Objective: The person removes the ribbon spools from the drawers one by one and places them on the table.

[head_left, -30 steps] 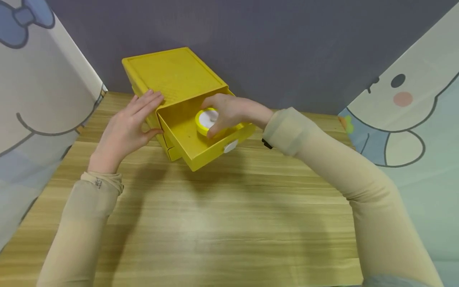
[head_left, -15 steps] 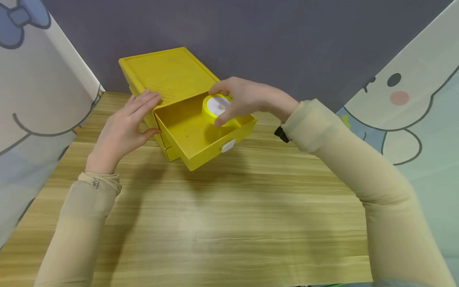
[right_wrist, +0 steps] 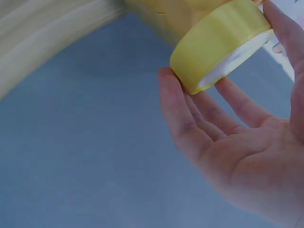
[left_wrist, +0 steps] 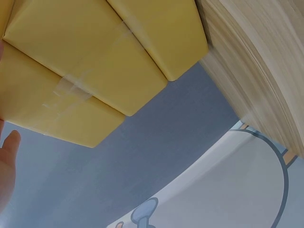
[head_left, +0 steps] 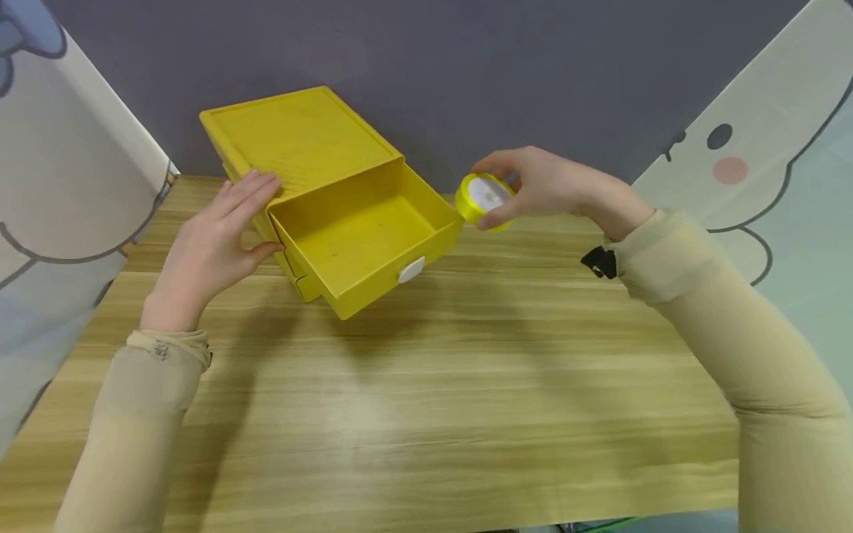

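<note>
A spool of yellow ribbon [head_left: 489,194] with a white flat centre is pinched between the thumb and fingers of my right hand [head_left: 543,185], raised just right of the pulled-out drawer [head_left: 360,259]. In the right wrist view, the ribbon spool [right_wrist: 221,45] sits between thumb and fingertips, its yellow band facing the camera. My left hand [head_left: 213,244] rests with extended fingers on the top left edge of the yellow drawer cabinet [head_left: 303,141], thumb at its front side. The left wrist view shows the cabinet's side [left_wrist: 90,61] and part of the hand at the left border.
The drawer has a white knob [head_left: 412,270] and a bare inside. Below it, lower drawers are closed. The cabinet stands on a wood-grain table [head_left: 413,414] against a dark grey wall [head_left: 466,81]. Cartoon-printed panels [head_left: 753,170] flank both sides.
My right hand has lifted the ribbon spool out of the drawer and carried it to the right. The left hand stays on the cabinet. The head view has shifted slightly.
</note>
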Motion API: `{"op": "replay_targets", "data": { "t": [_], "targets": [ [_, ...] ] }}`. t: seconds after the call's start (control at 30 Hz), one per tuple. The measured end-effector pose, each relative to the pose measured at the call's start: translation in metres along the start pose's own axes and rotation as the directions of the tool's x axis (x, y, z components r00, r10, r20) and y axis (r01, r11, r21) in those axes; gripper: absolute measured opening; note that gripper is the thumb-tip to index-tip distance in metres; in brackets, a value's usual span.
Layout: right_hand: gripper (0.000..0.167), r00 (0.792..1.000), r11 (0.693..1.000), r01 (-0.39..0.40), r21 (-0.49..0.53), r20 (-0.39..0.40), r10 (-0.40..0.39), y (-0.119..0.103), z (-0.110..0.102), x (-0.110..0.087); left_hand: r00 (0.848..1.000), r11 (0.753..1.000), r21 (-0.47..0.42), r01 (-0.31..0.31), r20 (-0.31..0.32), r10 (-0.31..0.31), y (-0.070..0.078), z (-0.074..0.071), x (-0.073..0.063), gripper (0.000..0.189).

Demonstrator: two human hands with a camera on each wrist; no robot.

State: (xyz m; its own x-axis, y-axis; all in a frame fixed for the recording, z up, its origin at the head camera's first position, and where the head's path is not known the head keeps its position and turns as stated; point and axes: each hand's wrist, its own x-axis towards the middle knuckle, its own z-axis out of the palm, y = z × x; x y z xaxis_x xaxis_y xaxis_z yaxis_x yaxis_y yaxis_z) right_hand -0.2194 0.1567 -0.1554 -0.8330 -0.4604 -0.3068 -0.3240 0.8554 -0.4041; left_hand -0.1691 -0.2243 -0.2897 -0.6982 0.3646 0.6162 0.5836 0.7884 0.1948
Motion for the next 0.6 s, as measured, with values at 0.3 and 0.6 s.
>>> {"op": "replay_targets", "data": {
  "t": [0.3, 0.6],
  "targets": [
    [0.076, 0.999, 0.987, -0.049, 0.154, 0.019, 0.047, 0.054, 0.037, 0.012, 1.000, 1.000, 0.018, 0.016, -0.019, -0.016, -0.005, -0.012, -0.008, 0.087],
    [0.078, 0.999, 0.984, -0.042, 0.173, 0.016, 0.040, 0.089, 0.097, 0.043, 0.999, 1.000, 0.019, 0.012, -0.036, -0.011, -0.007, -0.017, -0.015, 0.088]
  ]
}}
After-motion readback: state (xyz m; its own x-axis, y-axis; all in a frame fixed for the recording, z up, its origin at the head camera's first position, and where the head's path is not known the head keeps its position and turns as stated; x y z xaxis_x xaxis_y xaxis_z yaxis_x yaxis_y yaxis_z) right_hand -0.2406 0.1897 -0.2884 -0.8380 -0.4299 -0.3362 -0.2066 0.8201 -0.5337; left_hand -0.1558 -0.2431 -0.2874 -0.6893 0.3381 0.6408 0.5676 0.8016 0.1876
